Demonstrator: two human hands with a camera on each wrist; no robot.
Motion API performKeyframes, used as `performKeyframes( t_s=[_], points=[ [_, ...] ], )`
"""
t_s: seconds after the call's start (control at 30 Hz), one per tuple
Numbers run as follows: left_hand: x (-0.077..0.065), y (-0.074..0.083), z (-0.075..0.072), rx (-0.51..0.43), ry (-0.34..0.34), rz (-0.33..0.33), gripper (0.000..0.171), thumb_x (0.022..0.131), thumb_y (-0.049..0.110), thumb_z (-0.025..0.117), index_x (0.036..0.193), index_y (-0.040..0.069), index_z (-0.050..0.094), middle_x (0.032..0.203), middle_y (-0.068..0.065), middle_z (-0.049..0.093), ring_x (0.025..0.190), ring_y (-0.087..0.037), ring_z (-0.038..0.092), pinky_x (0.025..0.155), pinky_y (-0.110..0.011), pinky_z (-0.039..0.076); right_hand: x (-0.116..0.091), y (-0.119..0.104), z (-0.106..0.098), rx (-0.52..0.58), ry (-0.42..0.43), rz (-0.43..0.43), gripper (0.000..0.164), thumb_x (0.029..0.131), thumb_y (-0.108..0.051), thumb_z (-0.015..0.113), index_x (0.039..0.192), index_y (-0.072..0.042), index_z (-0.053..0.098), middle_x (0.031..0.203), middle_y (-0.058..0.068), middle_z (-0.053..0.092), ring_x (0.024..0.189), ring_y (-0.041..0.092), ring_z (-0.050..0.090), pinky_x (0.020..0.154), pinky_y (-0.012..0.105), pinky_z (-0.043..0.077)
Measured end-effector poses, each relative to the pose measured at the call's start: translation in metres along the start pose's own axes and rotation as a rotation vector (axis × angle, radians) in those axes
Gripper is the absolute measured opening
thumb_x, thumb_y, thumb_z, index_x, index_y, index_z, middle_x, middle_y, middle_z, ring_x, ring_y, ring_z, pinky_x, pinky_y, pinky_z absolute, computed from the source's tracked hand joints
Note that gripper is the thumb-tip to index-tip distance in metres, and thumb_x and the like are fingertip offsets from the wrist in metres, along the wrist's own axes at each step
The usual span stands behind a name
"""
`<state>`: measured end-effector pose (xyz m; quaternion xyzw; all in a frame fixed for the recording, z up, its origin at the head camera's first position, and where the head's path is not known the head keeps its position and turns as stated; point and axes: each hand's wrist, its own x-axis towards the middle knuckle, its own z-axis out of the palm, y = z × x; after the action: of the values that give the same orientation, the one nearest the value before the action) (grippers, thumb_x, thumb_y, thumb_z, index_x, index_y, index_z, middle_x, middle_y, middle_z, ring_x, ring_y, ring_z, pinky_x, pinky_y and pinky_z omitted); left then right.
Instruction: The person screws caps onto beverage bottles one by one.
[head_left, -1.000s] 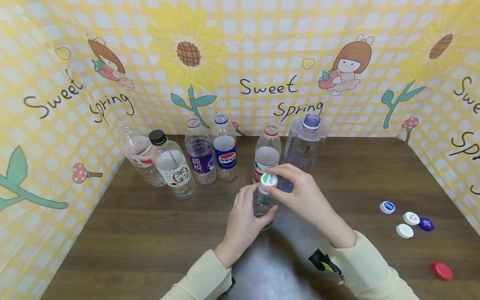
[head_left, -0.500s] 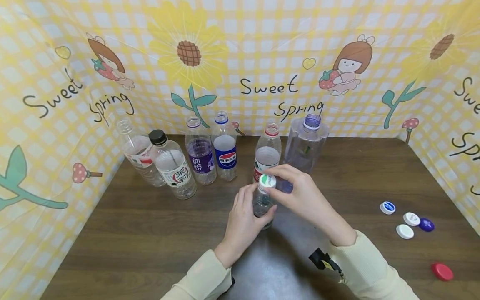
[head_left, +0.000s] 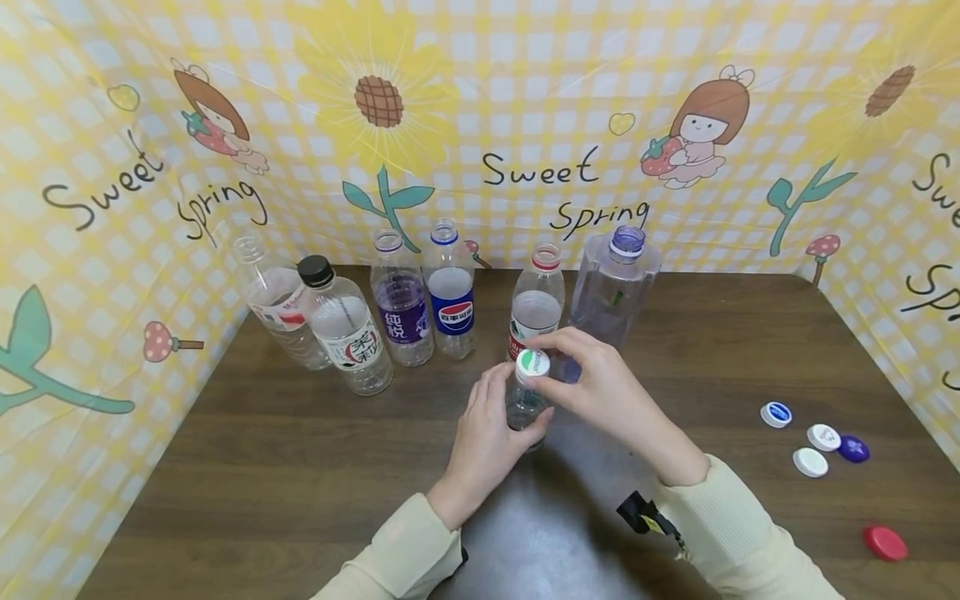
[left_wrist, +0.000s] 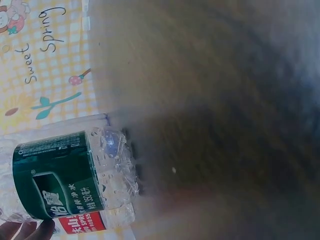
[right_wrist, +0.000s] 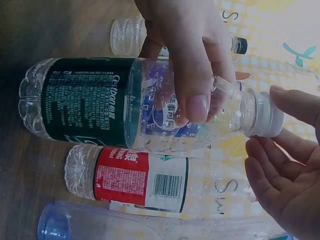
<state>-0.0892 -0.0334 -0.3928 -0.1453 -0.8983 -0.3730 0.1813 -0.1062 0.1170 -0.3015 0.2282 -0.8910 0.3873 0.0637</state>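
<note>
A clear water bottle with a dark green label stands in front of me, mid-table in the head view. My left hand grips its upper body, thumb on the near side. At its mouth is a white cap with a green and white printed top. The thumb and fingers of my right hand pinch this cap from the right. In the right wrist view the white cap sits at the neck's end. The left wrist view shows the green label and a few dark fingertips below it.
Behind the held bottle are a red-labelled bottle and a large purplish bottle. Several bottles stand at left, one with a black cap. Loose caps lie at right, including a red cap and a blue cap.
The white cap has shifted slightly left and toward me, and its printed top has turned a little under my right fingers. My left hand keeps its grip on the bottle.
</note>
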Motion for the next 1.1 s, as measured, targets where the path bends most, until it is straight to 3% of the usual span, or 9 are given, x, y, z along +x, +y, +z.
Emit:
performKeyframes(
  t_s=[0.23, 0.43, 0.57, 0.7, 0.9, 1.1],
  points=[
    [0.001, 0.0, -0.003, 0.013, -0.022, 0.003, 0.063, 0.08, 0.033, 0.075, 0.128, 0.003, 0.047, 0.119, -0.014, 0.062, 0.106, -0.026, 0.061, 0.084, -0.043, 0.054, 0.003, 0.006, 0.002, 0.041, -0.026, 0.031, 0.04, 0.076, -0.016, 0.08, 0.11, -0.003, 0.061, 0.104, 0.009, 0.066, 0.095, 0.022, 0.064, 0.083, 0.04, 0.055],
    [0.002, -0.001, -0.005, -0.004, -0.047, -0.012, 0.064, 0.08, 0.033, 0.075, 0.129, 0.004, 0.046, 0.118, -0.014, 0.061, 0.105, -0.027, 0.061, 0.084, -0.043, 0.054, 0.006, 0.017, -0.005, 0.306, -0.202, 0.068, 0.052, 0.084, -0.008, 0.071, 0.132, -0.003, 0.052, 0.129, 0.015, 0.059, 0.113, 0.028, 0.058, 0.098, 0.047, 0.047],
    [0.003, -0.001, -0.006, -0.029, -0.086, -0.054, 0.065, 0.081, 0.034, 0.075, 0.131, 0.005, 0.045, 0.121, -0.013, 0.06, 0.108, -0.026, 0.06, 0.088, -0.043, 0.054, 0.007, 0.022, -0.01, 0.393, -0.245, 0.028, 0.049, 0.086, 0.0, 0.063, 0.133, 0.002, 0.05, 0.135, 0.02, 0.055, 0.121, 0.033, 0.054, 0.104, 0.056, 0.04],
    [0.004, -0.001, -0.007, -0.045, -0.107, -0.078, 0.066, 0.081, 0.034, 0.074, 0.133, 0.006, 0.045, 0.123, -0.013, 0.059, 0.109, -0.026, 0.059, 0.089, -0.043, 0.054, 0.008, 0.023, -0.011, 0.369, -0.229, 0.021, 0.042, 0.088, -0.001, 0.062, 0.129, 0.001, 0.055, 0.128, 0.018, 0.06, 0.115, 0.028, 0.058, 0.101, 0.051, 0.044],
    [0.005, -0.001, -0.006, -0.04, -0.109, -0.076, 0.066, 0.081, 0.034, 0.074, 0.133, 0.006, 0.044, 0.123, -0.012, 0.059, 0.109, -0.026, 0.06, 0.088, -0.042, 0.054, 0.008, 0.023, -0.01, 0.32, -0.185, 0.054, 0.039, 0.087, -0.004, 0.065, 0.126, 0.001, 0.059, 0.12, 0.016, 0.064, 0.108, 0.025, 0.06, 0.097, 0.05, 0.047],
    [0.005, -0.001, -0.006, -0.033, -0.101, -0.067, 0.066, 0.081, 0.033, 0.075, 0.132, 0.006, 0.044, 0.123, -0.012, 0.059, 0.108, -0.026, 0.06, 0.087, -0.042, 0.055, 0.009, 0.024, -0.007, 0.264, -0.154, 0.067, 0.038, 0.085, -0.008, 0.07, 0.121, -0.002, 0.062, 0.114, 0.012, 0.064, 0.103, 0.021, 0.059, 0.092, 0.041, 0.049]
  ],
)
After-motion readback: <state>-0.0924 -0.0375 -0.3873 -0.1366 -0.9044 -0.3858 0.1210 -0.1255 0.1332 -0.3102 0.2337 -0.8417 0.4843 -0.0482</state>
